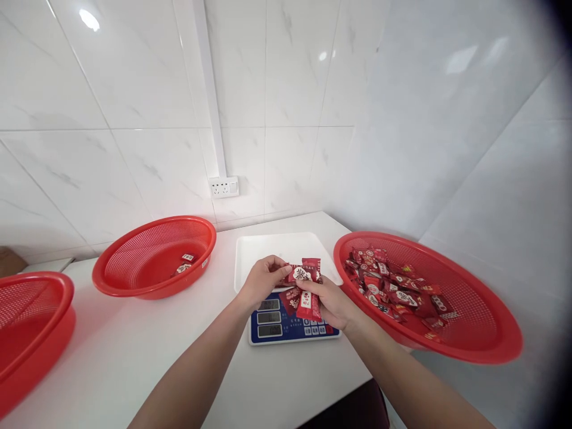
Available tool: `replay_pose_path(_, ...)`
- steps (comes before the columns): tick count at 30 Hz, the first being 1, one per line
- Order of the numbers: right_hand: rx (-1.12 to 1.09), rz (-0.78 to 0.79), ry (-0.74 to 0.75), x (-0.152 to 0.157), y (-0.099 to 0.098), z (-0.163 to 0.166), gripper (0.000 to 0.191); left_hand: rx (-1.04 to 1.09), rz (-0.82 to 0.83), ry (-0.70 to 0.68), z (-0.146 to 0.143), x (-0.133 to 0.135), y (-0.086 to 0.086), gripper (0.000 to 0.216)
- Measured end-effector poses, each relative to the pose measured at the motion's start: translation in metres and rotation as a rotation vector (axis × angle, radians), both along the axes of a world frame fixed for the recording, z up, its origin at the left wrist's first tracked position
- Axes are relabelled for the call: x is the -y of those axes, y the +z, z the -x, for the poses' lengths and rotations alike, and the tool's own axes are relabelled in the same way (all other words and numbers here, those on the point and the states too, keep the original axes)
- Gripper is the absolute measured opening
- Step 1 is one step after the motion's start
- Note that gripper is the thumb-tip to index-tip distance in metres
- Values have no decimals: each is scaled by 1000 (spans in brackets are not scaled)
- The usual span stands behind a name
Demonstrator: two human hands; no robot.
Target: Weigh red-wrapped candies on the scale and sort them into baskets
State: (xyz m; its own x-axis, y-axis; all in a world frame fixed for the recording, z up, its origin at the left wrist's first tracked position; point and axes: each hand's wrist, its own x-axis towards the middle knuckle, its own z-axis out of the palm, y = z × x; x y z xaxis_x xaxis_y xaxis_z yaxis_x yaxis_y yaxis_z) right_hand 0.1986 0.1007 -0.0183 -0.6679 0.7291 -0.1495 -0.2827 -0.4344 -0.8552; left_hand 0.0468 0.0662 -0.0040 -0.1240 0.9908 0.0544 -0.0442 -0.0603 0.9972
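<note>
A white marbled wall rises behind a white table. Three red baskets stand about: the right basket, beside the table's right edge, holds a loose heap of candy packets; the middle basket, towards the back, has only a few in it; the left basket is partly out of view. Between the middle and right ones sits a scale with a white tray and a blue front panel. The left hand and right hand meet above it. A socket is set low on the wall. Smallest are the red packets in the fingers — a little overlapping bunch, gripped narrowly by both hands, thumbs pressed on top — over the scale's panel and tray edge.
</note>
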Motion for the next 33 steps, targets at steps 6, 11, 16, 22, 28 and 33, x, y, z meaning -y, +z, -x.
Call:
replay_pose_path(6,77,24,5,-1,0,-6,23,11,-18,155,8,-6,-2,24)
replay_pose_path(11,62,82,-108,-1,-3,-11,35,-10,-13,217,10,-12,-4,25)
replay_pose_path(16,72,88,-142,-3,-4,-16,52,-56,-6,241,12,-16,-9,22)
replay_pose_path(22,80,83,-147,-1,-3,-16,56,-180,-14,268,16,-20,-17,12)
replay_pose_path(28,46,62,-72,-2,-8,-16,39,-299,-55,305,8,-9,-8,20)
replay_pose_path(33,81,54,258,10,-8,-20,31,-274,-36,14,-10,15,0,18)
